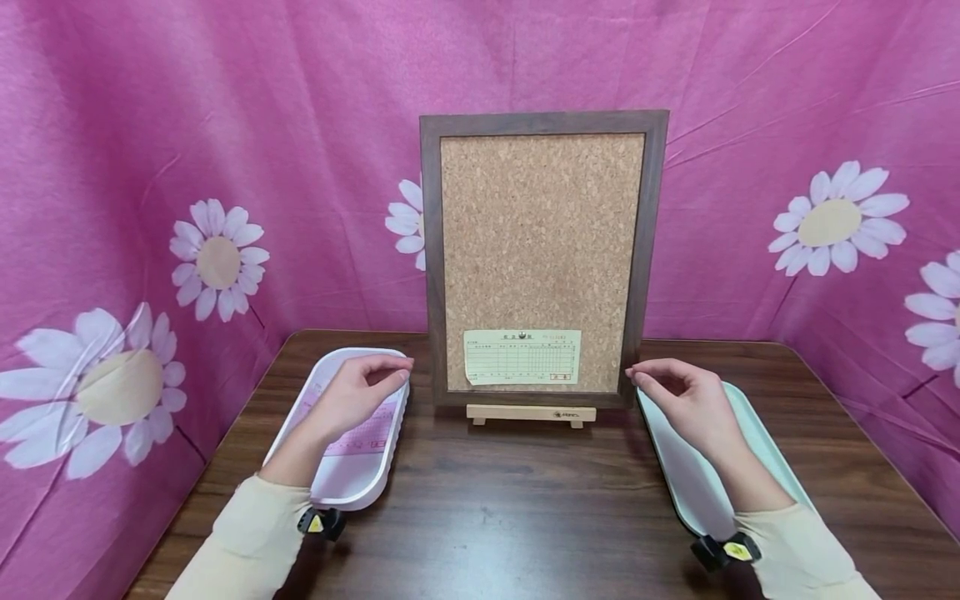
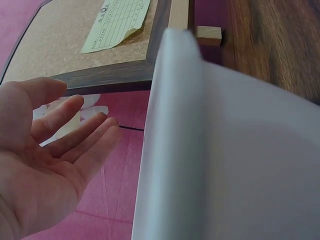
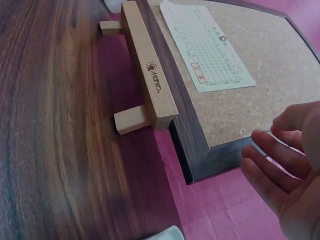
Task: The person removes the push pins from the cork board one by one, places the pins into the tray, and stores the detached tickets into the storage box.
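A cork board (image 1: 543,233) in a dark wooden frame stands upright on a small wooden easel (image 1: 525,413). Low on the cork is a pale yellow-green printed slip (image 1: 517,358), one lower corner curling outward in the left wrist view. My left hand (image 1: 358,393) hovers over a white tray (image 1: 378,483), to the left of the board; its fingers are loosely bent and hold nothing, as the left wrist view (image 2: 55,155) shows. Beside the frame's lower right edge is my right hand (image 1: 696,404), fingertips close to the wood, fingers relaxed with nothing between them.
Pink printed paper (image 1: 360,429) lies in the white tray. A pale green tray (image 1: 757,433) sits at the right, partly behind my right forearm. Everything stands on a dark wooden table (image 1: 487,517), with a pink daisy-print cloth (image 1: 337,208) hanging behind and at the sides.
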Demonstrator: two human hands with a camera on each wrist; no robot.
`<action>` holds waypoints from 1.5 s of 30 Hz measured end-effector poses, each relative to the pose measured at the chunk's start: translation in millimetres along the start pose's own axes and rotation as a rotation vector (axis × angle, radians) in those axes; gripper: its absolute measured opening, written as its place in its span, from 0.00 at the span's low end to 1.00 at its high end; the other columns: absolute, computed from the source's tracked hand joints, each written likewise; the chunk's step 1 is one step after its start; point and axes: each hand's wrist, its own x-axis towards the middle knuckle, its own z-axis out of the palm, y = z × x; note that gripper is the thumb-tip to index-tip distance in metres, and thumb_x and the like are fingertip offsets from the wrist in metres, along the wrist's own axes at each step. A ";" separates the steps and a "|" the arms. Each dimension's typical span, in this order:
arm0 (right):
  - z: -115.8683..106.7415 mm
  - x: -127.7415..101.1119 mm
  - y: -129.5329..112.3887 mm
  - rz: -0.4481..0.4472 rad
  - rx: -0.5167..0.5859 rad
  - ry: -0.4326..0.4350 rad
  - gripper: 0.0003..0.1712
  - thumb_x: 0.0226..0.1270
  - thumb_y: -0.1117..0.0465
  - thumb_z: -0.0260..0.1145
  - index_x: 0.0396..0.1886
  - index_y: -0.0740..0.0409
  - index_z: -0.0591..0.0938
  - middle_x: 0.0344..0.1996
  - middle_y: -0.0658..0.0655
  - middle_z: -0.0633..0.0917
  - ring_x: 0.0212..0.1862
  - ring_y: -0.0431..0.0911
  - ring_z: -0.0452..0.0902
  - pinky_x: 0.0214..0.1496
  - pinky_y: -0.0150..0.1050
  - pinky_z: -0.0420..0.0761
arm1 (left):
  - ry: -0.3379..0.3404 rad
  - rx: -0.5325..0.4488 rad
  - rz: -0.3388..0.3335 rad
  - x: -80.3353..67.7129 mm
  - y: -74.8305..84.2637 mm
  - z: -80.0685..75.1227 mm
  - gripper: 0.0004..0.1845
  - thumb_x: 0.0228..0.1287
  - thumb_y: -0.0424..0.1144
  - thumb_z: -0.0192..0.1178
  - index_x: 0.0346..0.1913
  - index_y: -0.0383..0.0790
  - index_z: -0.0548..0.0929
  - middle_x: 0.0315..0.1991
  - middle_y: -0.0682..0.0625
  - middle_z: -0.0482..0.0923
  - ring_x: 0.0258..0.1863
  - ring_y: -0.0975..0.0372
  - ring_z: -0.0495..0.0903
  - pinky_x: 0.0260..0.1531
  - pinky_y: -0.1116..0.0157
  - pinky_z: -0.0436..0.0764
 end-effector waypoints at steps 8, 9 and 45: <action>5.6 3.0 -3.1 -0.013 0.009 -0.013 0.06 0.73 0.66 0.73 0.46 0.59 0.93 0.40 0.52 0.95 0.40 0.19 0.81 0.41 0.19 0.78 | -0.017 -0.022 0.021 6.8 2.1 7.4 0.15 0.79 0.33 0.62 0.59 0.27 0.87 0.63 0.33 0.86 0.60 0.51 0.86 0.54 0.76 0.81; 6.2 3.3 -3.6 -0.012 0.007 -0.016 0.06 0.74 0.66 0.73 0.46 0.59 0.93 0.41 0.55 0.95 0.40 0.19 0.81 0.41 0.19 0.78 | -0.020 -0.023 0.026 7.4 2.3 8.4 0.15 0.79 0.33 0.62 0.59 0.27 0.87 0.63 0.32 0.85 0.61 0.50 0.86 0.54 0.76 0.81; 35.7 17.8 -27.3 0.010 0.042 -0.086 0.07 0.76 0.62 0.72 0.47 0.58 0.93 0.43 0.60 0.95 0.38 0.25 0.79 0.38 0.25 0.78 | -0.078 -0.028 -0.031 17.8 7.5 36.3 0.16 0.77 0.34 0.63 0.61 0.31 0.86 0.74 0.29 0.74 0.69 0.40 0.81 0.69 0.44 0.81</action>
